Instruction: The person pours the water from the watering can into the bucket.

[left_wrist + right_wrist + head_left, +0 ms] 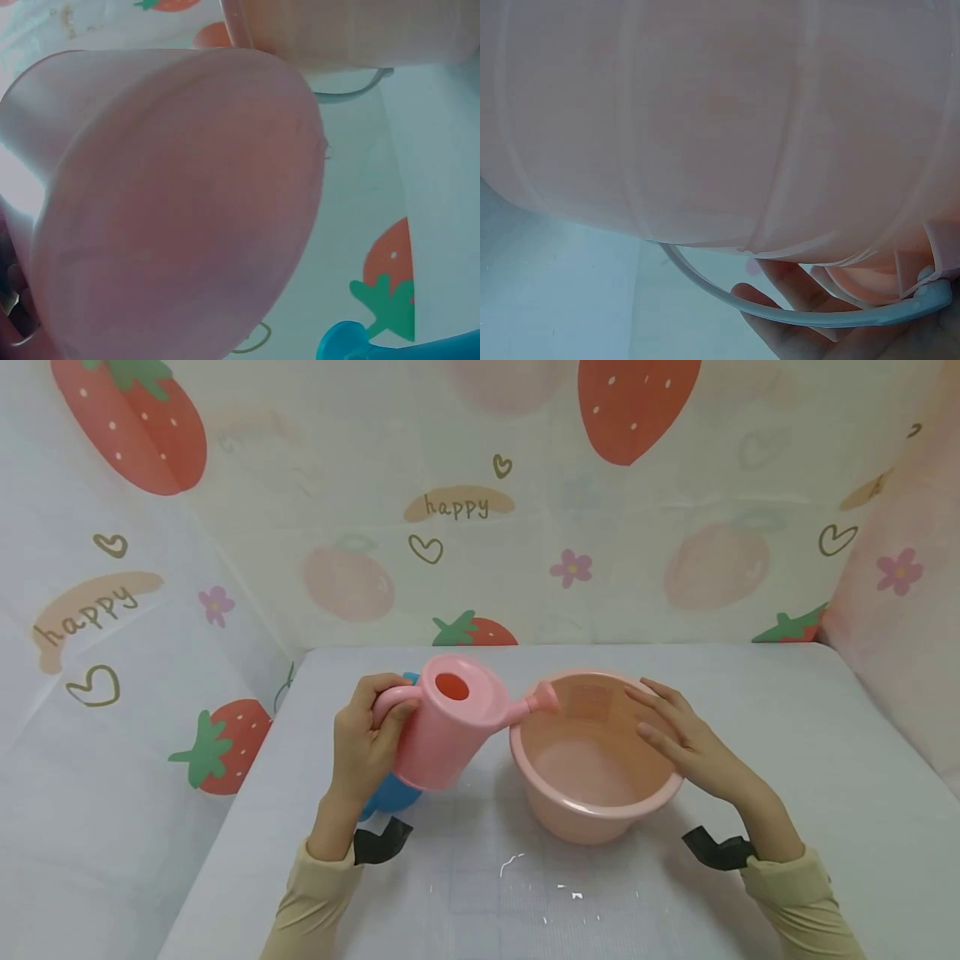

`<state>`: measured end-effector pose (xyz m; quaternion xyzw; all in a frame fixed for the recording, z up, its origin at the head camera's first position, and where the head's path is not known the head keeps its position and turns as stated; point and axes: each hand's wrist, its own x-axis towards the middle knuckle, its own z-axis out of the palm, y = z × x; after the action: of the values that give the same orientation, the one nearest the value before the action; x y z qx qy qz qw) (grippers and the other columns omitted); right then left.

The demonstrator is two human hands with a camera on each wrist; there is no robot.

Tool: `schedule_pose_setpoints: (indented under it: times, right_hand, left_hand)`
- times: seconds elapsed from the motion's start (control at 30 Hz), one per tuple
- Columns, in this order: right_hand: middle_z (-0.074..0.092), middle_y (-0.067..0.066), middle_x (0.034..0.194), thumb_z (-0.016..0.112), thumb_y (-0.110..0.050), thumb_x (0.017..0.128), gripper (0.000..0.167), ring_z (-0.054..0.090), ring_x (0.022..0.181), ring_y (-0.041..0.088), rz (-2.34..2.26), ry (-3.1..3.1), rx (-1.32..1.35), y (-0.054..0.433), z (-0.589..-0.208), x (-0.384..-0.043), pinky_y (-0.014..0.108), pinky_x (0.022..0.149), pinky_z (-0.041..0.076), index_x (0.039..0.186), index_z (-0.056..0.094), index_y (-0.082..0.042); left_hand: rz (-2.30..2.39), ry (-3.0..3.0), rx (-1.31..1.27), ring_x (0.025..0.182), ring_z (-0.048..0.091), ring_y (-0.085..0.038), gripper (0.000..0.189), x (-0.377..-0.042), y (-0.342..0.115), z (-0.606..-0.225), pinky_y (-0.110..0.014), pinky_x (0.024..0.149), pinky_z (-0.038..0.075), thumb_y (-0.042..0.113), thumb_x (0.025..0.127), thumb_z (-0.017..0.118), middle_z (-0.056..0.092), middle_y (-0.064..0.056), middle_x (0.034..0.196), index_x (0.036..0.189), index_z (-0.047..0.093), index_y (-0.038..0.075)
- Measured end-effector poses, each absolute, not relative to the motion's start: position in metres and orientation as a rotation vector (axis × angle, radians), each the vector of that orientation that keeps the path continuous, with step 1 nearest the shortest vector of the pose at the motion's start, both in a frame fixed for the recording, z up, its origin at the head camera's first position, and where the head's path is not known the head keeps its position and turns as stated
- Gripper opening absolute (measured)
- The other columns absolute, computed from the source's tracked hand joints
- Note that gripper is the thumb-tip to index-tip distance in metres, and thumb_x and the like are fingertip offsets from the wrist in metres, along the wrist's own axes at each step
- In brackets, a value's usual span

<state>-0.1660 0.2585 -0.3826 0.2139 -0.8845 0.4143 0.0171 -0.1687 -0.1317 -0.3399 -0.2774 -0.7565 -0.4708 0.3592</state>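
Note:
My left hand grips the handle of a pink watering can, holding it tilted to the right, its sprinkler head over the left rim of a peach pail. In the left wrist view the watering can's round base fills much of the frame. My right hand rests at the pail's right rim with fingers fairly straight. The right wrist view shows the pail's ribbed wall, its grey handle and fingers beside it. No water shows leaving the sprinkler head.
Behind the watering can stands a blue object, mostly hidden; a blue piece with a flared end shows in the left wrist view. Shiny wet-looking spots lie on the white table in front. Strawberry-printed cloth encloses the back and sides.

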Motion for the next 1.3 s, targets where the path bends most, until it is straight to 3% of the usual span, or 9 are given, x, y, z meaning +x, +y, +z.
schedule_pose_setpoints:
  times: [0.33, 0.57, 0.73, 0.9, 1.07, 1.3]
  right_hand:
    - [0.02, 0.007, 0.151, 0.051, -0.02, 0.096, 0.05, 0.021, 0.136, 0.036, 1.271, -2.74, 0.691, 0.257, -0.382, -0.166, 0.067, 0.097, 0.027, 0.143, 0.035, -0.021]
    - [0.019, 0.005, 0.151, 0.051, -0.022, 0.096, 0.05, 0.02, 0.137, 0.033, 1.283, -2.75, 0.673, 0.257, -0.382, -0.165, 0.066, 0.098, 0.026, 0.143, 0.035, -0.022]
    - [0.019, 0.005, 0.151, 0.051, -0.019, 0.095, 0.05, 0.02, 0.137, 0.034, 1.283, -2.753, 0.668, 0.258, -0.383, -0.165, 0.066, 0.098, 0.026, 0.143, 0.035, -0.022]
    - [0.019, 0.003, 0.151, 0.05, -0.021, 0.096, 0.05, 0.021, 0.137, 0.034, 1.286, -2.752, 0.672, 0.258, -0.383, -0.165, 0.066, 0.098, 0.027, 0.143, 0.034, -0.023]
    - [0.018, 0.001, 0.151, 0.05, -0.021, 0.096, 0.05, 0.021, 0.137, 0.034, 1.281, -2.758, 0.671, 0.258, -0.382, -0.165, 0.066, 0.098, 0.027, 0.143, 0.034, -0.024]
    - [0.018, 0.005, 0.151, 0.05, -0.019, 0.096, 0.051, 0.021, 0.136, 0.035, 1.277, -2.757, 0.669, 0.258, -0.382, -0.166, 0.067, 0.097, 0.027, 0.143, 0.034, -0.024]
  left_hand:
    - [-1.216, -1.821, -0.55, 0.083, 0.058, -0.005, 0.044, -0.169, -0.138, -0.343, -0.014, 0.077, 0.05, 0.035, 0.088, 0.058, 0.063, -0.017, 0.092, 0.102, 0.055, -0.006]
    - [-1.261, -1.729, -0.425, 0.082, 0.057, -0.006, 0.044, -0.171, -0.147, -0.341, -0.015, 0.072, 0.05, 0.033, 0.09, 0.057, 0.06, -0.02, 0.093, 0.104, 0.052, -0.009]
    - [-1.275, -1.7, -0.361, 0.082, 0.055, -0.007, 0.04, -0.172, -0.155, -0.341, -0.015, 0.069, 0.049, 0.026, 0.091, 0.058, 0.06, -0.007, 0.095, 0.105, 0.051, -0.011]
    - [-1.298, -1.641, -0.317, 0.07, 0.053, -0.006, 0.044, -0.175, -0.165, -0.343, -0.015, 0.061, 0.048, 0.028, 0.09, 0.059, 0.057, 0.009, 0.093, 0.104, 0.051, -0.014]
    - [-1.358, -1.529, -0.262, 0.059, 0.053, -0.005, 0.051, -0.178, -0.174, -0.342, -0.014, 0.056, 0.048, 0.032, 0.087, 0.062, 0.057, 0.007, 0.086, 0.102, 0.049, -0.016]
    - [-1.401, -1.457, -0.212, 0.061, 0.053, -0.009, 0.04, -0.183, -0.193, -0.344, -0.016, 0.055, 0.046, 0.03, 0.087, 0.062, 0.057, 0.004, 0.085, 0.103, 0.051, -0.005]
